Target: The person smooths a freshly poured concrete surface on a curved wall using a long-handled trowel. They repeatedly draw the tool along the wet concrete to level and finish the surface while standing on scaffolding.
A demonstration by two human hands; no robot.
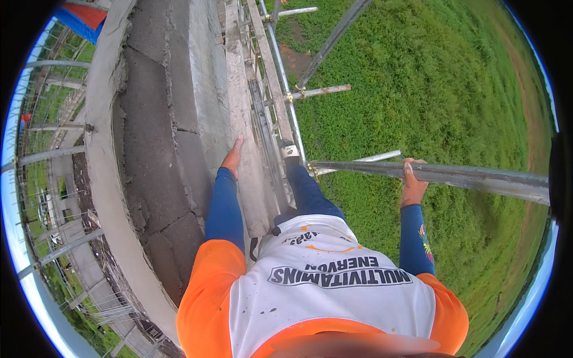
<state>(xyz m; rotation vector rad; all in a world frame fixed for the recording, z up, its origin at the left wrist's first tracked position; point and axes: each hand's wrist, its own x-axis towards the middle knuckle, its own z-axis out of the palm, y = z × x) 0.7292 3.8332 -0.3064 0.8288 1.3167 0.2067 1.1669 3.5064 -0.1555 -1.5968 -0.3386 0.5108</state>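
Observation:
My right hand (413, 184) is wrapped round a grey metal scaffold pole (477, 180), which crosses the right side of the view. On the left, my left hand (233, 157) has its fingers stretched out along the side of the concrete wall (209, 77), close to a long pale plank (243, 119). It holds nothing, and whether the palm presses on the wall or the plank is hard to tell. My leg in dark trousers (313, 191) stands between the plank and the outer scaffold pipe (280, 65).
To the left runs a curved, grey cement-finished ledge (104, 131) beside a rough dark strip (146, 107). Further left, several scaffold pipes (59, 156) stand over a lower level. Green grass (382, 71) lies far below on the right. A slanting metal brace (334, 42) rises ahead.

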